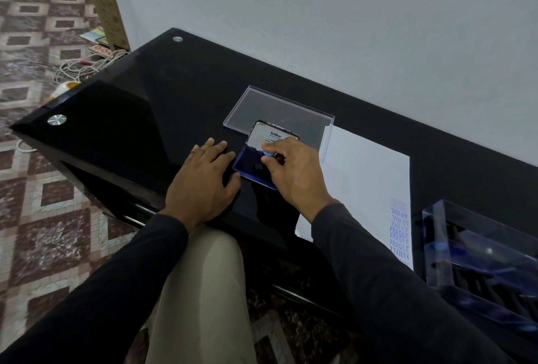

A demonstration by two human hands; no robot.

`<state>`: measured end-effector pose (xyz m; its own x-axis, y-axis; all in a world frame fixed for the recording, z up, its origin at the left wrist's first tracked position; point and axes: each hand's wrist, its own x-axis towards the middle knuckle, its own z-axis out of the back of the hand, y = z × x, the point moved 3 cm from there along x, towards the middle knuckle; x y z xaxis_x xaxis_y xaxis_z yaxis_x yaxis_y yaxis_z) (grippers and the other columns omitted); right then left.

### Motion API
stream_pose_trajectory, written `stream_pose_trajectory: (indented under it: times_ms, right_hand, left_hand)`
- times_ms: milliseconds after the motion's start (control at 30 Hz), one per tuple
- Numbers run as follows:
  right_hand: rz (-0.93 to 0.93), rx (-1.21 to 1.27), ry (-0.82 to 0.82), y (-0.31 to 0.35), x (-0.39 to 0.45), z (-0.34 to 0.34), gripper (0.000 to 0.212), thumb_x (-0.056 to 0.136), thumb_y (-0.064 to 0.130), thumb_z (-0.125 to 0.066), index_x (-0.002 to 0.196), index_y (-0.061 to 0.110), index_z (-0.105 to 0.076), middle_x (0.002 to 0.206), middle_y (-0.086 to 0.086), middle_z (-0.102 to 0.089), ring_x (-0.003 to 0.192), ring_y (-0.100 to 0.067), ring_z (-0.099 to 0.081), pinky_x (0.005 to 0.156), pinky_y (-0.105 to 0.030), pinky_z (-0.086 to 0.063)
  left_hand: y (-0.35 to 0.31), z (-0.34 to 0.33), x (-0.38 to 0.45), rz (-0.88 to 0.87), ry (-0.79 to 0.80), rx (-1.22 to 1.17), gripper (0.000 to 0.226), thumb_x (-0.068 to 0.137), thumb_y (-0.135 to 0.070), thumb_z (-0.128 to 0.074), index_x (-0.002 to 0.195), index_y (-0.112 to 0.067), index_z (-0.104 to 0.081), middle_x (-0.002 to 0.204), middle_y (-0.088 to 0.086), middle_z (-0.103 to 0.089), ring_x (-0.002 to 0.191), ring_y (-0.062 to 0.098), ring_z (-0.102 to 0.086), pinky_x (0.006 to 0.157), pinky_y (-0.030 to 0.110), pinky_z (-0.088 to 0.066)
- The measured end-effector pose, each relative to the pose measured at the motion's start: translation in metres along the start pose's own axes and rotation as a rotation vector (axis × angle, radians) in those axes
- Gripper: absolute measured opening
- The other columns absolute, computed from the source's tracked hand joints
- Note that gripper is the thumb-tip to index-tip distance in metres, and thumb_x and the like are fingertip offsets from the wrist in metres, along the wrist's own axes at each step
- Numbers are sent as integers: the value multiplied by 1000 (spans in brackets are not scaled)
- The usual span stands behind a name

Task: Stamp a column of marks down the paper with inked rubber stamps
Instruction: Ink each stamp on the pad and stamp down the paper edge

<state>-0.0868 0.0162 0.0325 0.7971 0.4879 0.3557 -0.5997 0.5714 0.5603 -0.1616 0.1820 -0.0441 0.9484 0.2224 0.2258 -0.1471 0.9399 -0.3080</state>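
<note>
A blue ink pad (247, 164) lies open on the black glass table (139, 119), its lid (269, 136) standing up behind it. My right hand (291, 171) grips a rubber stamp with a blue-topped handle (267, 154) and holds its dark base down on the pad. My left hand (203, 180) lies flat on the table, fingers straight, just left of the pad. A white sheet of paper (366, 177) lies to the right. Along its right edge runs a column of blue marks (399, 235) reading AIR MAIL, FRAGILE and SAMPLE.
A clear plastic lid (279, 113) lies behind the ink pad. A clear box with several more stamps (483, 261) stands at the right, beside the paper. The wall runs along the table's far edge. Cables (84, 69) lie on the tiled floor at the left.
</note>
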Motion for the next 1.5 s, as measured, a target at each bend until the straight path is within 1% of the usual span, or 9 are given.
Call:
stream_pose_trajectory:
  times_ms: [133, 233, 500, 600, 833, 933, 1067, 1400, 1500]
  right_hand:
    - [-9, 24, 2, -1, -1, 2, 11, 82, 8, -73, 93, 9, -73, 94, -2, -70, 85, -8, -60, 81, -14, -49]
    - [-24, 46, -1, 0, -2, 2, 7, 80, 6, -72, 87, 8, -71, 90, -2, -69, 84, -12, -62, 80, -20, -51]
    - [-20, -8, 43, -3, 1, -1, 25, 90, 16, -70, 114, 11, -72, 112, -4, -71, 104, -15, -63, 96, -23, -47]
    - [-16, -7, 48, -5, 2, -2, 27, 91, 15, -68, 118, 11, -70, 115, -5, -70, 107, -17, -64, 100, -28, -48]
    - [-37, -8, 42, -5, 4, -3, 27, 88, 14, -71, 115, 13, -72, 114, -4, -71, 107, -16, -63, 101, -29, -48]
    - [-43, 14, 26, -6, 4, -2, 25, 85, 12, -74, 111, 12, -74, 110, -3, -71, 99, -11, -64, 95, -22, -50]
    - [-49, 18, 37, -8, 1, -1, 24, 84, 12, -75, 108, 11, -74, 108, -3, -71, 91, -5, -59, 82, 1, -39]
    - [-62, 19, 45, -8, 0, -1, 24, 84, 13, -75, 108, 12, -74, 109, -3, -71, 90, -2, -57, 85, -3, -41]
    - [-62, 17, 41, -6, 0, 0, 24, 85, 12, -75, 109, 12, -73, 110, -3, -71, 92, -5, -59, 89, -11, -44]
  left_hand:
    - [0, 0, 0, 0, -1, -4, 62, 94, -53, -39, 141, -17, -56, 153, 8, -47, 148, 26, -32, 124, 45, -22]
    - [-1, 1, 0, 2, -7, -11, 62, 93, -53, -39, 141, -17, -56, 153, 7, -47, 148, 26, -32, 123, 46, -23]
    - [-1, 2, 0, -1, -16, -15, 57, 95, -50, -44, 141, -17, -56, 154, 7, -46, 148, 25, -32, 124, 45, -22]
    - [-1, 2, 0, -1, -21, -10, 57, 95, -50, -44, 141, -17, -56, 154, 7, -46, 148, 25, -32, 124, 45, -22]
    - [2, -2, 0, -10, -23, -2, 54, 97, -48, -50, 141, -17, -55, 153, 8, -46, 148, 26, -32, 124, 46, -23]
    - [1, -2, 0, -10, -23, -4, 54, 97, -47, -51, 141, -17, -55, 153, 8, -46, 148, 26, -32, 123, 46, -23]
    - [0, 0, 0, -5, -35, -18, 53, 96, -46, -53, 140, -17, -57, 153, 8, -47, 148, 26, -33, 124, 46, -23]
    - [-1, 2, 0, 3, -25, -19, 54, 97, -47, -51, 143, -19, -54, 155, 6, -45, 149, 24, -30, 124, 44, -20]
    - [-1, 2, 0, 8, -20, -21, 54, 97, -47, -52, 143, -18, -54, 155, 6, -44, 149, 25, -30, 125, 43, -19]
